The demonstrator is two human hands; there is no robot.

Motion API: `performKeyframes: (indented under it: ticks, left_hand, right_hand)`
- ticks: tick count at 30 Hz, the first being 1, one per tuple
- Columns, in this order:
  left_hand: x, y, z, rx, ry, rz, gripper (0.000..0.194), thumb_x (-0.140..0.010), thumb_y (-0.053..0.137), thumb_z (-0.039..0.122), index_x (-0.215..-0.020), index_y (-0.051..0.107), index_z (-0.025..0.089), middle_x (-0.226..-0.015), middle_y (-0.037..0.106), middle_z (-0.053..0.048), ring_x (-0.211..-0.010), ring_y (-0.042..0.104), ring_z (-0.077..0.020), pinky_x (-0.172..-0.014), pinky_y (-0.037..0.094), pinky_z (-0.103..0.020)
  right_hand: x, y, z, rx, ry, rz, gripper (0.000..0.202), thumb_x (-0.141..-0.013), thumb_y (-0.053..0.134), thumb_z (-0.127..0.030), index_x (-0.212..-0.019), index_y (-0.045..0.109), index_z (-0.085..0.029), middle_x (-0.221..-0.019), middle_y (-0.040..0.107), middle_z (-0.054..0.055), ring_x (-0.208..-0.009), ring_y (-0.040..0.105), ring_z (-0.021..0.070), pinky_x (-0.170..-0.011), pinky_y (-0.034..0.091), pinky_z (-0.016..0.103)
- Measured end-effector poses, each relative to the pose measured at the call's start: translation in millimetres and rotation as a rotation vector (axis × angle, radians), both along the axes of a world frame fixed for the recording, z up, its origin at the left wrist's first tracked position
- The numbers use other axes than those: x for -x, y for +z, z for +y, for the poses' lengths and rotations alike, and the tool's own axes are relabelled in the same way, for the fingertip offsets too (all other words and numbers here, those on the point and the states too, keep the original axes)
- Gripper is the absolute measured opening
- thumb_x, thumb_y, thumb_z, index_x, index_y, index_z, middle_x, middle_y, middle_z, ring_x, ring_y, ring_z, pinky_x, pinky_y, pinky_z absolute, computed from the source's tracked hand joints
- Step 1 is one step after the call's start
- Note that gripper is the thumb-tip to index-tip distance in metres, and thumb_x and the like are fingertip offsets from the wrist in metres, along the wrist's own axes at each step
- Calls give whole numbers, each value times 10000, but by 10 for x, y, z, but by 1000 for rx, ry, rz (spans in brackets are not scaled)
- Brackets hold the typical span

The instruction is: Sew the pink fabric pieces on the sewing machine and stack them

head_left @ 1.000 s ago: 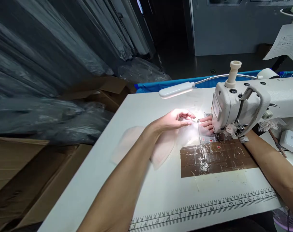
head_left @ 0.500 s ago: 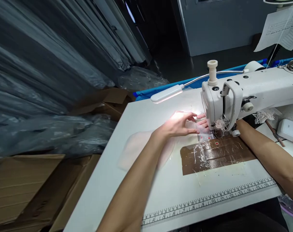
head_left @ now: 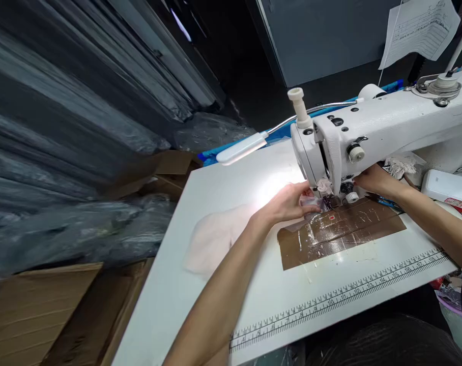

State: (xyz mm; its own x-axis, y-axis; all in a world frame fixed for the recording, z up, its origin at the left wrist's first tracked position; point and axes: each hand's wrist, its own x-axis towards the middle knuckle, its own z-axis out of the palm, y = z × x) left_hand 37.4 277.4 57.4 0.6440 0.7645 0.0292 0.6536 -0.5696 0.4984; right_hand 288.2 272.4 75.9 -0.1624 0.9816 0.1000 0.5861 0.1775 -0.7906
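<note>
My left hand (head_left: 290, 202) is just left of the needle area of a white sewing machine (head_left: 391, 132). Its thumb and fingers close on the edge of a sheer pale fabric (head_left: 211, 236), which spreads leftward over the white table under my forearm. My right hand (head_left: 374, 181) reaches under the machine arm, behind the presser foot (head_left: 332, 202); its fingertips are hidden by the machine head. Beside the right wrist lies a blue-handled cutting tool (head_left: 387, 202), partly covered. Brown tape (head_left: 338, 234) covers the table in front of the needle.
A lit lamp (head_left: 242, 148) on a bendable neck hangs left of the machine head. A printed ruler (head_left: 338, 300) runs along the table's front edge. At right sit a white box-like device (head_left: 450, 188) and crumpled lace (head_left: 401, 165). Cardboard boxes (head_left: 36, 315) stand at left.
My view has turned, so the machine appears further left. My right hand has drawn back rightward from beside the left fingers. The blue-handled tool has come into sight.
</note>
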Motion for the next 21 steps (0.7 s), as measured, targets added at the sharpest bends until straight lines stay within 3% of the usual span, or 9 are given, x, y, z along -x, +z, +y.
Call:
performKeyframes:
  ticks: [2,3,6,12,18,21]
  left_hand:
    - [2,-4,4,162,59,-81,308,-828,692,395,-1041,666,173,-1007,743,-78,-941,690,-243,-810,528,-356]
    - [17,-8,11,209,76,-115,288,-835,683,370,-1046,675,173,-1032,741,-82,-968,686,-241,-847,525,-360]
    - [99,-28,35,244,138,-160,270,-839,683,332,-1051,697,166,-1081,731,-100,-1024,671,-245,-931,509,-379]
    - [237,-99,-13,218,264,-285,291,-798,759,361,-1020,727,176,-942,744,-71,-966,679,-225,-930,525,-348]
    - [248,-219,-108,429,309,-537,509,-744,823,383,-1164,673,140,-890,770,-68,-864,728,-190,-874,572,-330]
    - [218,-234,-134,515,307,-643,658,-680,878,397,-1234,638,135,-899,784,-79,-863,742,-199,-843,588,-320]
  right_hand:
    - [-211,-27,-268,-9,16,-75,226,-864,541,-220,-909,727,-101,-852,709,96,-777,662,234,-690,533,331]
    - [-316,-59,-395,-97,46,-170,284,-883,503,-253,-974,730,-109,-931,715,112,-826,668,240,-738,539,346]
    - [-582,-238,-683,-279,101,-404,423,-943,411,-349,-1147,701,-118,-1060,690,154,-924,667,276,-787,557,398]
    - [-790,-598,-774,-482,52,-654,460,-1012,359,-430,-1197,671,-147,-1093,646,176,-1007,625,315,-745,565,435]
    - [-693,-457,-756,-517,100,-552,430,-1026,297,-361,-923,661,-158,-913,668,154,-854,640,261,-720,540,382]
    - [-532,-353,-846,-284,112,-306,319,-997,353,-412,-854,548,-204,-742,641,84,-668,618,201,-617,506,320]
